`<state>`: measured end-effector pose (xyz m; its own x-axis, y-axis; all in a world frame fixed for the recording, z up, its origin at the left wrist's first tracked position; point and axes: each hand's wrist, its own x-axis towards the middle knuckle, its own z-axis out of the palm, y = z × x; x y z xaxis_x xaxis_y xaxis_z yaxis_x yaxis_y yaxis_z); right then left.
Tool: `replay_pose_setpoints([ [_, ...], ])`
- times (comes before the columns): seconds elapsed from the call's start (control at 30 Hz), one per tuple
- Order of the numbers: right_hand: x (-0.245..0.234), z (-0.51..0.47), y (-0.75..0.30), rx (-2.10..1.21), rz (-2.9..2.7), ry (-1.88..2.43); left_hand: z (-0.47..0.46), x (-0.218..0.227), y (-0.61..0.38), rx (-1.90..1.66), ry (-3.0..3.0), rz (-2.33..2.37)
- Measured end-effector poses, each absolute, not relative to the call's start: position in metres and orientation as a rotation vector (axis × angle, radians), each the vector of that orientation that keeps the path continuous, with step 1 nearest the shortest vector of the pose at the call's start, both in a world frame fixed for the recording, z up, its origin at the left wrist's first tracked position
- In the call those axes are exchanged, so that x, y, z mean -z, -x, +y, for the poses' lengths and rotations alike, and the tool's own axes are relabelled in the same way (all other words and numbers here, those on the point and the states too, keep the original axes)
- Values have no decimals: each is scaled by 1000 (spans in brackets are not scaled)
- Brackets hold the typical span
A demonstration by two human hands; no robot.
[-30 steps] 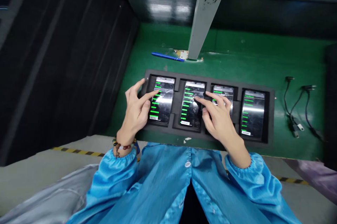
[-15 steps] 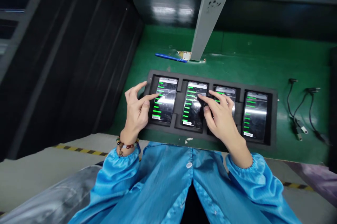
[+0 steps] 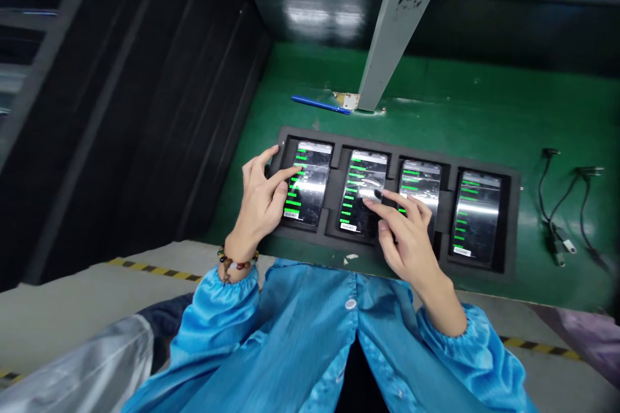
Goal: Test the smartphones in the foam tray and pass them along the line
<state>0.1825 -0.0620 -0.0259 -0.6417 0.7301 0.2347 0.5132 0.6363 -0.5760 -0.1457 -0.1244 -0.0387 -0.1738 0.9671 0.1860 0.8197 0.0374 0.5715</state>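
Observation:
A black foam tray (image 3: 511, 225) on the green bench holds several phones side by side, all lit with green text lists. My left hand (image 3: 259, 203) has its index finger stretched onto the screen of the leftmost phone (image 3: 310, 183), thumb raised, holding nothing. My right hand (image 3: 404, 232) points its index finger at the second phone (image 3: 361, 190), its fingers spread over the lower part of the third phone (image 3: 420, 183). The fourth phone (image 3: 477, 216) at the right is untouched. Both sleeves are blue; a bead bracelet (image 3: 235, 265) circles my left wrist.
A grey metal post (image 3: 397, 25) stands behind the tray with a blue pen (image 3: 320, 105) at its foot. Black cables with plugs (image 3: 557, 232) lie on the green mat (image 3: 436, 103) at the right. A dark panel wall (image 3: 121, 109) rises on the left.
My right index finger has slid down the second phone's screen toward me. My left index finger stays on the first phone. The view has shifted slightly left.

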Motion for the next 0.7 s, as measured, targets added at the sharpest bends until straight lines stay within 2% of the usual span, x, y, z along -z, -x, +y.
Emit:
replay_pose_setpoints([
  [0.2, 27, -61, -184, -641, -2381, 959, -125, 38, 146, -915, -1883, 2054],
  [0.7, 28, -60, -182, -645, -2398, 956, -125, 38, 146, -832, -1847, 2057],
])
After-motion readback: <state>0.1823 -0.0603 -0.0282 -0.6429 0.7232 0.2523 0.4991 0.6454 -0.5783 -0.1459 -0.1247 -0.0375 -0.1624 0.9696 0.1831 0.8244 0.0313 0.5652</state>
